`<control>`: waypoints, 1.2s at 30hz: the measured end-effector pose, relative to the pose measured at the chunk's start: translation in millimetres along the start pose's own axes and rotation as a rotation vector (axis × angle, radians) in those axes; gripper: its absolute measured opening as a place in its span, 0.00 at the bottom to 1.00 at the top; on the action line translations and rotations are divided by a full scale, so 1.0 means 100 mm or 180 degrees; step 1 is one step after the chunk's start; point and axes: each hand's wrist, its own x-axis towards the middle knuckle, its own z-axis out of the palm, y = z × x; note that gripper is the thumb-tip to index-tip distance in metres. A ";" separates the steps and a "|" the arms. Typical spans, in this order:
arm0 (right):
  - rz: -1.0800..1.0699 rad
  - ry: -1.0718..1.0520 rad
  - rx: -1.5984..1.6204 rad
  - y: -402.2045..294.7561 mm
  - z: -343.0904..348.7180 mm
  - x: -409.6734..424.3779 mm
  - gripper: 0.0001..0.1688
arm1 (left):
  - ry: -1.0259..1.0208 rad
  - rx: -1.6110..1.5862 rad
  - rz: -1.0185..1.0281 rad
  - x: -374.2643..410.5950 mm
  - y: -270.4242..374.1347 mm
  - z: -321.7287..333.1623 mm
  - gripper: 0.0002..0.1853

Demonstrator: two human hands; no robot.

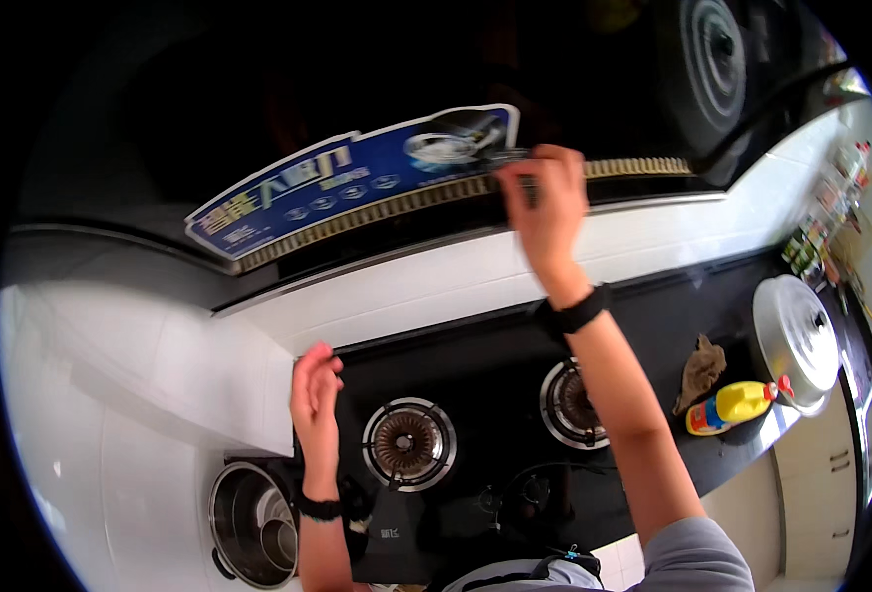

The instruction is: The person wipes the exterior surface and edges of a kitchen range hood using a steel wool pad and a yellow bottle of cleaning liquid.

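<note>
My right hand is raised against the front of a black range hood, near the lower right corner of a blue printed sticker. Its fingers are pinched around a small grey object, blurred and mostly hidden by the hand. Just below the sticker runs a slatted metallic strip, which the hand partly covers. My left hand hovers over the left side of the black gas hob, fingers loosely bent and apart, nothing in them. A black band circles each wrist.
Two gas burners, the left and the right, sit below my arms. A deep steel pot stands at lower left. On the right are a brown rag, a yellow bottle and a lidded aluminium pot.
</note>
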 end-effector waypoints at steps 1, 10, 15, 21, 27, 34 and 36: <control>-0.0003 0.0167 -0.0164 0.10 -0.05 0.02 0.12 | 0.0176 0.0198 0.0257 0.11 0.09 -0.10 0.16; 0.0567 0.0047 0.0003 0.25 -0.21 -0.04 0.10 | 0.0367 0.2540 0.2896 0.92 0.75 0.53 0.29; 0.1150 0.1035 0.0313 0.43 -0.50 0.43 0.15 | 0.1000 0.2772 0.3357 1.09 1.04 0.87 0.41; -0.0554 -0.0390 -0.0168 -0.14 -0.03 0.24 0.11 | 0.0732 0.3197 0.3273 1.19 1.02 1.35 0.52; 0.0837 0.1356 -0.0150 0.62 -0.56 0.47 0.06 | 0.1009 0.3628 0.3452 1.38 0.88 1.36 0.51; -0.0593 -0.0114 -0.0294 0.27 -0.27 0.12 0.07 | 0.1425 0.3679 0.3502 1.49 0.74 1.48 0.49; -0.0359 0.0445 -0.0474 0.53 -0.39 0.19 0.08 | 0.1385 0.3782 0.3514 1.47 0.76 1.51 0.49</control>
